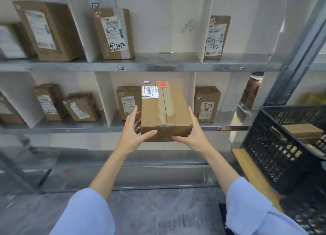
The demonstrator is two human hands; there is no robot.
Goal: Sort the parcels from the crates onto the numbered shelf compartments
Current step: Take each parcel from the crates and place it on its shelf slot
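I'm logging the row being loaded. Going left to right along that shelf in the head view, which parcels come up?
tall parcel → tilted parcel → short upright parcel → held parcel → handwritten parcel

You have a bright, even picture under soft light; shadows gather only faintly beneath and behind the shelved boxes (112, 34) and on the white dividers (104, 97); the metal shelf (176, 65) shows a dull sheen rather than hard glare, and its lowest level reflects in hazy streaks; the parcel (165, 111) at centre is the sharpest thing, though its label print is too fine to read; sharpness falls away outward; the black crate (275, 146) smears toward the right edge, a yellow-green patch above it is pure blur, and the lower left corner is smeared too; the wide lens bows the shelf lines and leans the grey upright (299, 58) inward.
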